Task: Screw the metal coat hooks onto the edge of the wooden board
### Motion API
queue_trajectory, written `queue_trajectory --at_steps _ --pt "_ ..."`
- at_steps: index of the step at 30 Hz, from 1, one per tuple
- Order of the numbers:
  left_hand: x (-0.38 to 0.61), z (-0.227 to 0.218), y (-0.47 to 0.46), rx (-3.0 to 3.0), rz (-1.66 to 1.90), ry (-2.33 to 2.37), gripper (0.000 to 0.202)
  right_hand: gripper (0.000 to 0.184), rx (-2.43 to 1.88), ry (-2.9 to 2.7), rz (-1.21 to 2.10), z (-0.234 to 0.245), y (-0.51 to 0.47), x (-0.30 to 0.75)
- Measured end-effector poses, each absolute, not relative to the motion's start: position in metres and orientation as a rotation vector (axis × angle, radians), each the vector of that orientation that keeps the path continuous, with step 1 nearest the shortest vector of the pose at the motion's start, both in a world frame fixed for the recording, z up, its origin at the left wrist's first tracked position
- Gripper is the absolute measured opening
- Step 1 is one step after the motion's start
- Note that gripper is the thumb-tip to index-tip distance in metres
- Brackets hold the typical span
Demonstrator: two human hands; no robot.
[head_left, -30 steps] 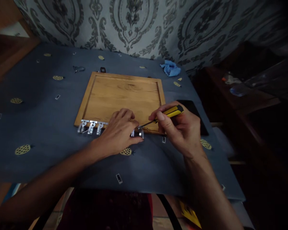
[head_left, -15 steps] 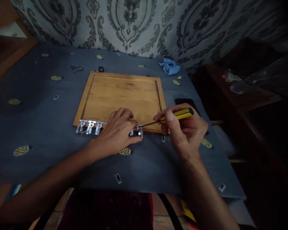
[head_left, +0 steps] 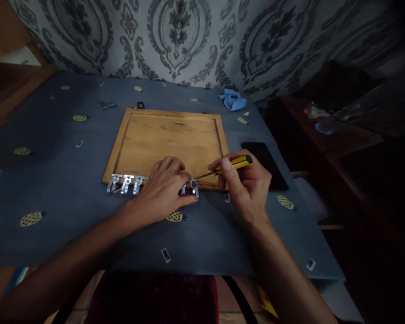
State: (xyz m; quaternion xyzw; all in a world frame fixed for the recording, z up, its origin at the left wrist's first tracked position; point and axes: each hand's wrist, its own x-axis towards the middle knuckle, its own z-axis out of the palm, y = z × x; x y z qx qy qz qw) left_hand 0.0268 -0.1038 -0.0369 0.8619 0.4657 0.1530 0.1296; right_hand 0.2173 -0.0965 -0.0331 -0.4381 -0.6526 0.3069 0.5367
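Metal hook rack (head_left: pixel 128 178) is lying along the near edge of a wooden board (head_left: pixel 168 139); screwdriver (head_left: pixel 241 162) is meeting its right end.
Three hooks are showing at left; left hand (head_left: pixel 164 189) is covering the middle, fingers bunching over, thumb sticking out, pinch can't tell; right hand (head_left: pixel 251 191) is pinching the screwdriver between thumb and fingers. Rack is already sitting in line; right end is seemingly being fastened, other screws aren't showing clearly.
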Motion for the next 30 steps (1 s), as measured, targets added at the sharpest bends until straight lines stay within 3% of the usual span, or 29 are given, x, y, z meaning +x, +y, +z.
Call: queue_trajectory --at_steps 11,21,30 --pt "0.023 -0.031 -0.104 2.478 0.514 1.338 0.040 0.024 -1.017 -1.530 0.750 -0.032 -0.095 0.217" --pt "0.004 -0.026 -0.104 2.455 0.624 1.391 0.030 0.031 -1.016 -1.411 0.803 -0.036 -0.093 0.215" --pt "0.026 -0.031 -0.109 2.653 0.417 1.344 0.051 0.028 -1.041 -1.448 0.784 -0.035 -0.096 0.216"
